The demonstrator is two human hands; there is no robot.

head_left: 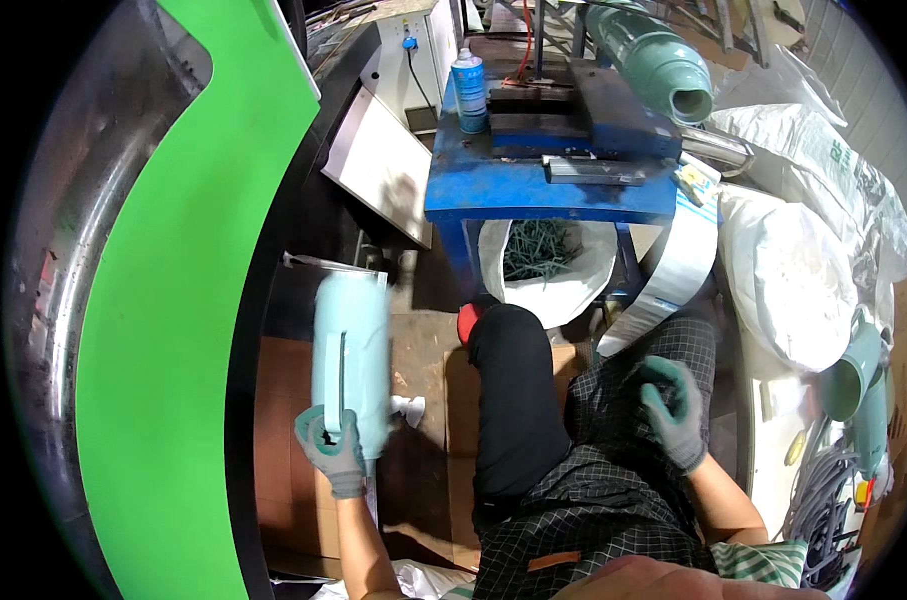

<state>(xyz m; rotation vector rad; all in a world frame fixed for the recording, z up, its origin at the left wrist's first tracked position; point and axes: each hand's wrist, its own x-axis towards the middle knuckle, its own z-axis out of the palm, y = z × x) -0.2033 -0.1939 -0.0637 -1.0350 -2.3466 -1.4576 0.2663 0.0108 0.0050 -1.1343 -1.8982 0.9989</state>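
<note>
My left hand (331, 448), in a grey-green glove, grips the lower end of a pale blue curved metal strip (351, 345) that stands upright beside a large green curved panel (183, 300). My right hand (673, 405), also gloved, rests with fingers apart on my checked apron over my right thigh and holds nothing. My left knee in black trousers (513, 390) is raised between the two hands.
A blue metal workbench (533, 185) with a dark press block and a spray can (468, 92) stands ahead. Under it a white bag of dark screws (543, 255). A roll of white strip (668, 275), white sacks (803, 280), green tubes (663, 60), cardboard on the floor.
</note>
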